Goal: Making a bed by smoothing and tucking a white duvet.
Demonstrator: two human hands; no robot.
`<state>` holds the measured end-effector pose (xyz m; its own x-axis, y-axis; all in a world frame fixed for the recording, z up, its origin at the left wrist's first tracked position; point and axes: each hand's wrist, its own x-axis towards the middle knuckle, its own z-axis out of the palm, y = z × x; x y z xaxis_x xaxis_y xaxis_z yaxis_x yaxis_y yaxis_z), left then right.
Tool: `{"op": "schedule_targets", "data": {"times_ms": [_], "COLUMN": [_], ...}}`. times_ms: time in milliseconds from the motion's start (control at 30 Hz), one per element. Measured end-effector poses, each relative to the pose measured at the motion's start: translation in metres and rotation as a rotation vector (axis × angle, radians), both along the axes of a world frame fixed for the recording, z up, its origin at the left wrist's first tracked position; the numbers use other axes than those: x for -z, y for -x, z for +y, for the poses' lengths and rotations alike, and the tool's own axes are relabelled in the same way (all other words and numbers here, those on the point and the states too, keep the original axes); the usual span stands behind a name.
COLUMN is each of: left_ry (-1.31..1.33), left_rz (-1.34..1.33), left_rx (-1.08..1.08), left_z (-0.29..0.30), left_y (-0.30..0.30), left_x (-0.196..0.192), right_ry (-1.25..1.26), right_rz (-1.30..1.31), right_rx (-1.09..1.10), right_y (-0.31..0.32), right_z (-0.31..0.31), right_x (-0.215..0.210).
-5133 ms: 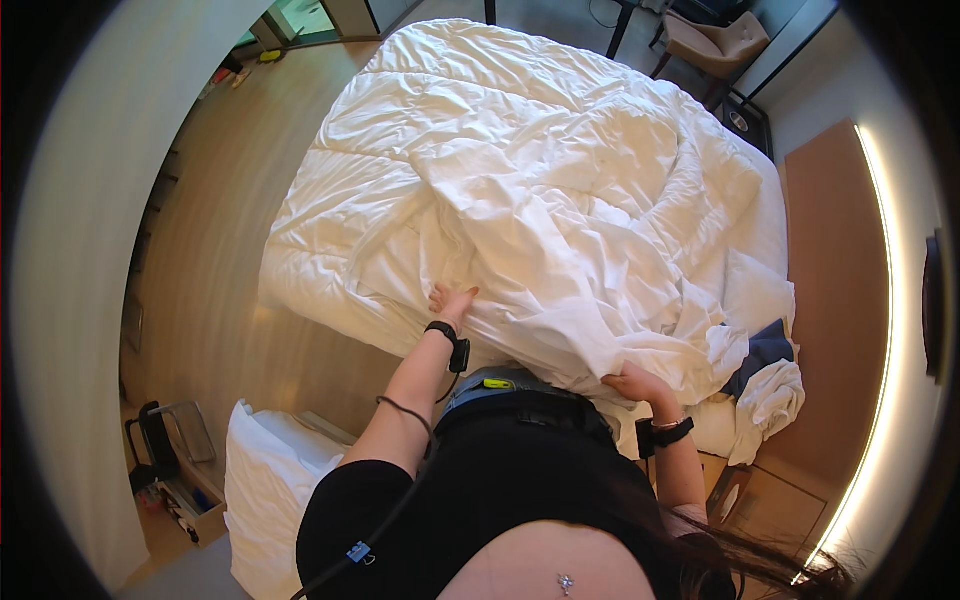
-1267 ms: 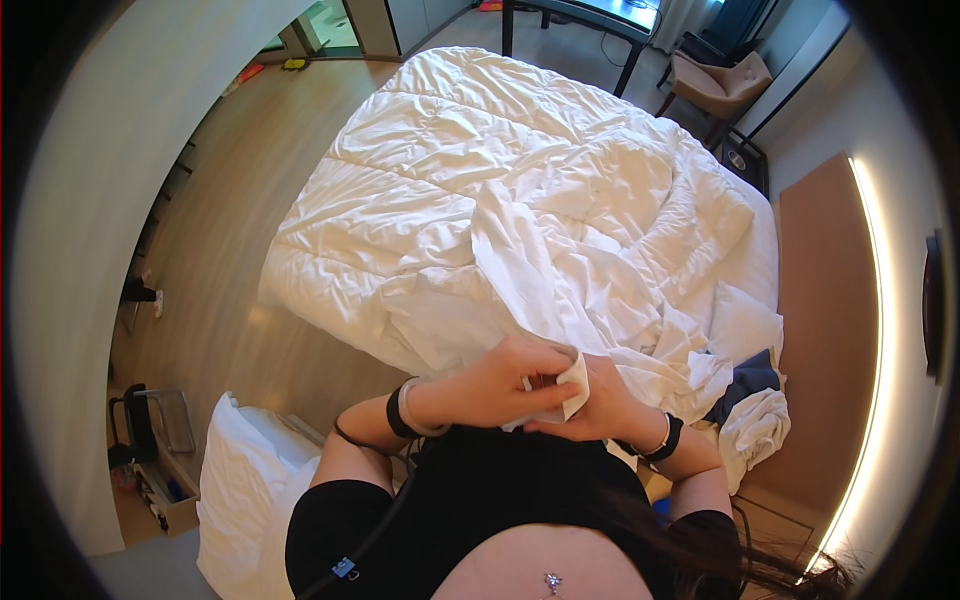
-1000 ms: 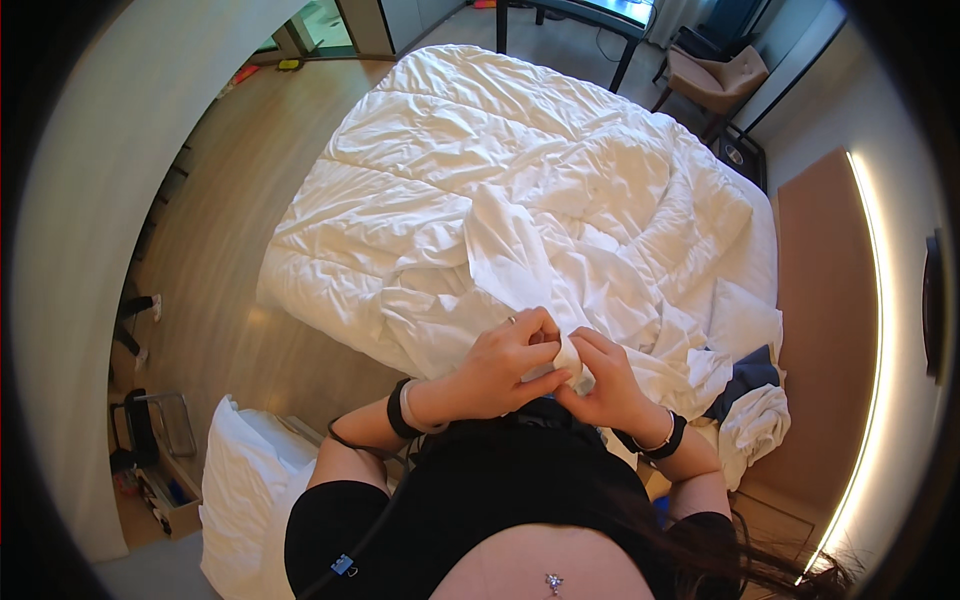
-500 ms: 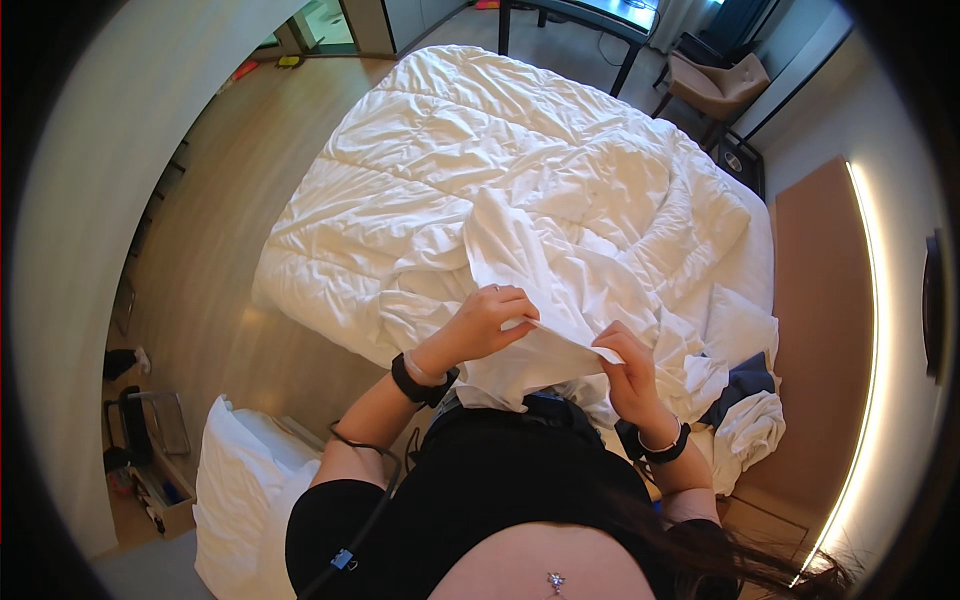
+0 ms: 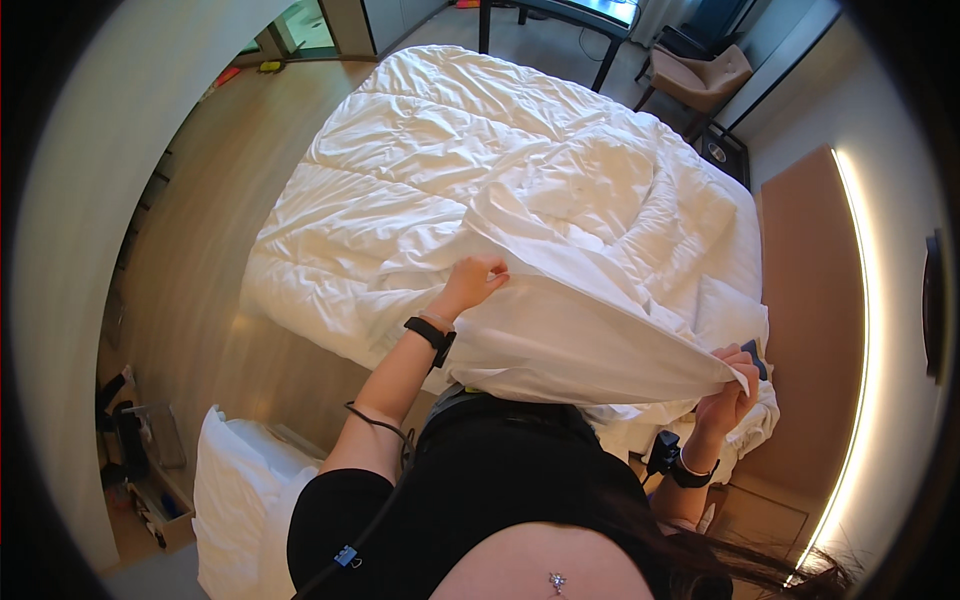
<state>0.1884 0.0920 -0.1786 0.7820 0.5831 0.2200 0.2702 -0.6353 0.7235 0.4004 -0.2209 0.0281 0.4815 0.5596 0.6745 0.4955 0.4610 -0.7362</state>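
Observation:
A piece of white bed linen [image 5: 590,330] is stretched between my hands in front of my waist, its top edge slanting down to the right. My left hand [image 5: 474,282] pinches that edge near the middle of the view. At its right corner, my right hand [image 5: 730,390] grips the linen near the headboard. Whether it is a sheet or a cover, I cannot tell. Beyond it, a rumpled white duvet [image 5: 390,150] spreads over the bed. The linen's far part lies bunched on the duvet, and its lower part hangs close to my body.
A white pillow [image 5: 728,312] lies by the brown headboard [image 5: 815,290], with a dark blue cloth [image 5: 754,357] partly hidden behind my right hand. More white bedding [image 5: 235,490] sits at the lower left. A desk [image 5: 560,15] and beige chair [image 5: 700,78] stand beyond the bed.
My hands have moved apart: the right went out to the right and slightly down, the left a little left and up. The linen between them is now spread wide and taut.

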Motion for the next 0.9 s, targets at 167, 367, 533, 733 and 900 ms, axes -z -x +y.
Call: {"op": "schedule_targets", "data": {"times_ms": [167,367,533,733,900], "left_ry": [0.032,-0.219,-0.306,-0.336,-0.320], "left_rz": [-0.028,0.096,0.048,0.315,0.342], "left_rx": [0.138,-0.115,-0.184,0.026,-0.002], "left_z": [-0.017,-0.020,-0.019,-0.001,0.004], "left_y": [-0.019,-0.043,-0.062,-0.086,-0.104], "left_x": [0.005,0.000,-0.002,0.038,0.051], "right_ry": [0.066,-0.029,-0.069,-0.106,-0.213], "right_rz": [0.028,-0.078,-0.122,-0.191,0.000], "right_rx": [0.092,0.151,0.168,0.344,0.564], "right_y": [-0.009,-0.004,-0.001,-0.005,-0.023], "right_z": [-0.026,-0.037,-0.063,-0.097,-0.126], "right_x": [0.004,-0.014,-0.030,-0.046,-0.050]}}
